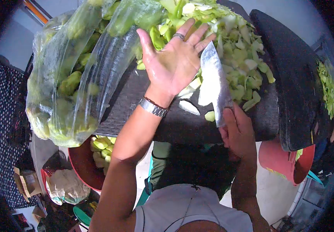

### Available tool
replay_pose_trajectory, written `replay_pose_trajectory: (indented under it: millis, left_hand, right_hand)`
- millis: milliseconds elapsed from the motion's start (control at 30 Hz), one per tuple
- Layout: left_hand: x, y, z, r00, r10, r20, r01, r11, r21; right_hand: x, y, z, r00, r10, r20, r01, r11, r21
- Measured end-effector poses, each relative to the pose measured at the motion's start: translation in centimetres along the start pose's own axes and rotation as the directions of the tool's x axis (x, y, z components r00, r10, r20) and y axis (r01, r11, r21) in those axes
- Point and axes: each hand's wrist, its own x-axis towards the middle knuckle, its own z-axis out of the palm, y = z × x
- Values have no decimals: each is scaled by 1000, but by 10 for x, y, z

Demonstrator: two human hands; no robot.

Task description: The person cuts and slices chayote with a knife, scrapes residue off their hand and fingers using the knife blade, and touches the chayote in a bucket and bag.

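Knife (pixel 215 79), R hand (pixel 239 130): axis fwd-L, tip away

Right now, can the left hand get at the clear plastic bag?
Probably yes: the left hand is open, holding nothing, and the clear plastic bag bulges right beside it. The knife is on its other side, in the right hand.

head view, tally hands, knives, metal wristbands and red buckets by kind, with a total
Hands: 2, the left hand and right hand
Knife: 1
Metal wristband: 1
Red buckets: 2, the left bucket and right bucket
Total: 6
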Motion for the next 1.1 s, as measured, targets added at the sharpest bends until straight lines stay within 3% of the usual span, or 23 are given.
replay_pose_trajectory:
  millis: [133,200,267,333,433,467,533,600,633,700,733,800,833,900,933,1000,1033,1100]
  left_hand:
    - [0,-1,1,1000,-2,4,2,1000,13]
    - [-2,-4,7,999,15,-28,-11,988,157]
    - [-2,-6,9,999,23,-40,-13,971,238]
    - [-2,-4,6,999,19,-36,-9,965,260]
    - [-1,-1,0,999,-45,27,50,979,-197]
    - [-1,-1,-1,999,-43,22,46,985,-164]
    - [-1,-2,-1,999,-38,14,40,994,-98]
    - [0,-3,-2,1000,-11,-13,12,997,71]
    - [0,-3,-2,1000,5,-25,-1,988,156]
    - [0,-3,0,999,8,-31,-2,983,185]
    - [-1,-3,0,999,9,-35,-2,980,200]
    - [-1,0,-1,1000,-26,-11,26,998,-63]
    - [-1,0,-2,999,-45,5,45,979,-199]
    - [-1,-1,-5,999,-42,14,43,988,-151]
    - [-1,-1,-5,999,-38,19,40,992,-123]
    - [-1,-2,-2,999,8,-33,-4,990,142]
    - [-1,-3,-1,998,37,-55,-20,962,273]
    - [-1,-4,-1,998,34,-59,-17,962,273]
  right_hand:
    - [-1,-2,9,996,91,-22,-83,966,247]
    - [1,-16,7,960,268,85,-278,858,433]
    - [7,-42,-11,835,460,301,-547,647,530]
    - [7,-42,-12,846,436,305,-531,649,544]
    - [8,-35,-7,871,435,227,-481,662,575]
    - [8,-29,-3,878,441,185,-459,668,586]
    - [5,-18,12,980,198,2,-181,891,417]
    - [3,-18,17,989,146,-20,-126,905,406]
    - [4,-30,14,972,232,37,-219,838,499]
    - [3,-28,15,977,210,28,-196,849,491]
    - [2,-14,19,995,98,-34,-77,919,386]
    - [5,-12,19,992,115,-55,-83,911,403]
    - [9,-25,15,969,249,-8,-208,826,524]
    - [10,-28,16,962,273,-21,-218,810,544]
    - [6,-18,25,983,162,-84,-108,889,446]
    - [7,-20,28,989,121,-90,-74,908,412]
    - [7,-28,25,979,198,-40,-155,862,482]
    - [7,-33,20,957,287,33,-257,794,551]
